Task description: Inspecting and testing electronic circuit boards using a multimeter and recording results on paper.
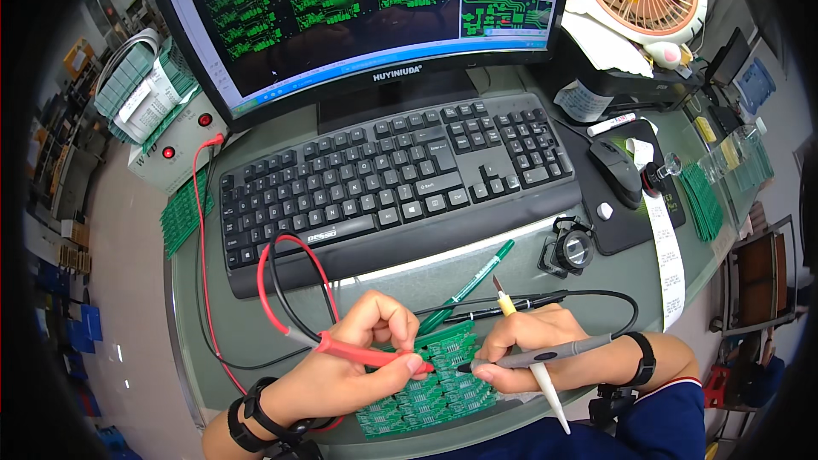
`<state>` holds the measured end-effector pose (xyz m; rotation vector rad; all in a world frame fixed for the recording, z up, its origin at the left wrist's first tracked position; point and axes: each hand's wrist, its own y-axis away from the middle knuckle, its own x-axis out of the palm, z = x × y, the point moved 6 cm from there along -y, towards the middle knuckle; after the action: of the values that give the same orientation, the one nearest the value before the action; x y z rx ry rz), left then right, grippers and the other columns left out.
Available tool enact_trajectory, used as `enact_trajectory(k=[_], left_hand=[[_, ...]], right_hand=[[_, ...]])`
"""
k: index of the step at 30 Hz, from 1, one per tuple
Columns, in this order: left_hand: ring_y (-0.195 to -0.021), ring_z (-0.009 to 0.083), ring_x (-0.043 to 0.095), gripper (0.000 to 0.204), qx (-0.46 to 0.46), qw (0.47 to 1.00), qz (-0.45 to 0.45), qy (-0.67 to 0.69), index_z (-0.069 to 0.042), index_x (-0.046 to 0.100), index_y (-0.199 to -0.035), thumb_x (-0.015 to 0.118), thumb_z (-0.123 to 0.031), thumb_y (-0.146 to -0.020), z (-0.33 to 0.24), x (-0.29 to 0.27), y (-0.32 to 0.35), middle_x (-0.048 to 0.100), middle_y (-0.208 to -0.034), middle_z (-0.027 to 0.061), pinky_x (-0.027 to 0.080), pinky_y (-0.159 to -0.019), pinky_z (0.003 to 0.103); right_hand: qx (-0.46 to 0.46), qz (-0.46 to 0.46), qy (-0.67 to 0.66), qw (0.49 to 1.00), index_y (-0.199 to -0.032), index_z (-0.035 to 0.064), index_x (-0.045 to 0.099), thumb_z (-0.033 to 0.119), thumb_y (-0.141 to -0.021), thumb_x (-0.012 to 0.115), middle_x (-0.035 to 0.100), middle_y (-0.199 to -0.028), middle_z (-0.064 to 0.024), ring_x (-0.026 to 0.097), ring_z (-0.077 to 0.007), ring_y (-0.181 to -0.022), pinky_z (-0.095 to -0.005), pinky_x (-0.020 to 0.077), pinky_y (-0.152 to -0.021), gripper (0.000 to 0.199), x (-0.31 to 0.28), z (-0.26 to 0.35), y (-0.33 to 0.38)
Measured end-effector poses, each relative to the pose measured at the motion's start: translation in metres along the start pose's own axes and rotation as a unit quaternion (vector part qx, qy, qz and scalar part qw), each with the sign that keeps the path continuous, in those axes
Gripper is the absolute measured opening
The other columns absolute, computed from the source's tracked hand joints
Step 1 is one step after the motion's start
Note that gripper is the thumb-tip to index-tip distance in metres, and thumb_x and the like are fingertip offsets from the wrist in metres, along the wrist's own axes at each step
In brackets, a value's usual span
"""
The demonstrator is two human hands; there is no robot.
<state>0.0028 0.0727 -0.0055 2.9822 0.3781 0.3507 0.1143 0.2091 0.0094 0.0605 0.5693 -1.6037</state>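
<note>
Pinched in my left hand (362, 379) is a red test probe (354, 351), its tip pointing right over the green circuit board panel (426, 407). My right hand (550, 336) is closed on a grey-and-black test probe (558, 352), whose tip points left at the same panel. Held in that hand too is a slim white-and-yellow tool (550, 396) with a dark pointed end; I cannot make out its kind. The probe tips are close together near the panel's middle; whether they touch it is hard to tell. My fingers hide part of the panel.
Beyond my hands lie a green marker (467, 285), a black pen (520, 305) and a black loupe (569, 249). Farther back are a keyboard (383, 175), mouse (615, 170) and monitor (388, 85). Red and black leads loop at left, one running to a metal box (175, 149).
</note>
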Motion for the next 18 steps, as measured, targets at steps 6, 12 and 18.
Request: enact_trajectory(k=[6,12,18], left_hand=[[-0.085,0.0071,0.048,0.024,-0.001,1.0,-0.01,-0.003,-0.006,0.036,-0.097,0.057,0.0,-0.089,0.0002,-0.001,-0.0002,0.044,-0.092,0.0032,0.054,-0.082,0.03],[-0.086,0.0071,0.048,0.023,-0.003,1.0,-0.003,0.002,-0.006,0.036,-0.097,0.057,-0.001,-0.09,-0.0002,-0.0041,-0.0031,0.043,-0.093,0.0032,0.053,-0.082,0.03],[-0.088,0.0073,0.047,0.024,0.006,1.0,0.0,0.023,-0.007,0.035,-0.099,0.056,0.0,-0.09,0.004,0.0011,0.0015,0.042,-0.095,0.0025,0.049,-0.083,0.028]], right_hand=[[0.004,0.006,0.002,1.0,-0.081,0.006,0.055,0.011,-0.081,0.073,0.055,-0.062,-0.0025,0.055,-0.0155,-0.048,-0.029,0.042,-0.042,0.019,-0.0002,-0.0001,-0.0023],[-0.008,0.0,0.008,1.0,-0.081,0.0061,0.054,0.012,-0.082,0.073,0.056,-0.062,-0.0028,0.056,-0.0156,-0.048,-0.0294,0.0424,-0.043,0.019,-0.0019,-0.0009,-0.0057],[0.01,0.008,0.017,1.0,-0.081,0.0069,0.054,0.014,-0.082,0.073,0.057,-0.061,-0.0037,0.057,-0.0165,-0.049,-0.0299,0.0451,-0.045,0.02,0.0004,-0.0014,-0.0012]])
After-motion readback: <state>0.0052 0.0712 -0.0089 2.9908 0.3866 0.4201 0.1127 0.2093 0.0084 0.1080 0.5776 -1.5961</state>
